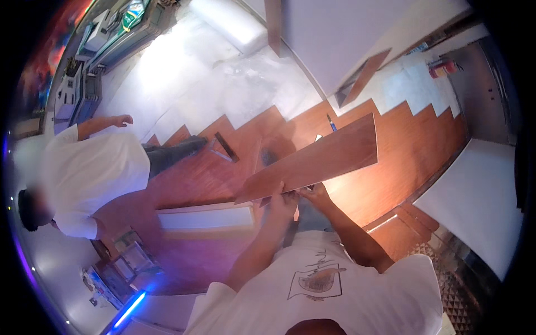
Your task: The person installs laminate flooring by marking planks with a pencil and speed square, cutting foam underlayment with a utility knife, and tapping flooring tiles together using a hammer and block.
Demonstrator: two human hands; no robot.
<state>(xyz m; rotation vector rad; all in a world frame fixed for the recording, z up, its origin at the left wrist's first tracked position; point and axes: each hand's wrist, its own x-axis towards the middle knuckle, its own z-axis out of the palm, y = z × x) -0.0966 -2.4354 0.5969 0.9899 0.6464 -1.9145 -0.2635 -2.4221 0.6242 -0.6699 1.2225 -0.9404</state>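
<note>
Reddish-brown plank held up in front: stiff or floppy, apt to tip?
Plank: probably stiff, as its long edges look nearly straight with no obvious sag. Likely apt to tip or swing, since the left hand holds it at the near long edge and both ends extend well past that grip. Perhaps fairly light for its length: the visible edge looks thin.

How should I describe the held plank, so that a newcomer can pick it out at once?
Find the reddish-brown floor with a zigzag edge. Above it, near the picture's centre, the wearer's left hand holds a long plank. Unlike the planks laid flat in that floor, it is raised.
</note>
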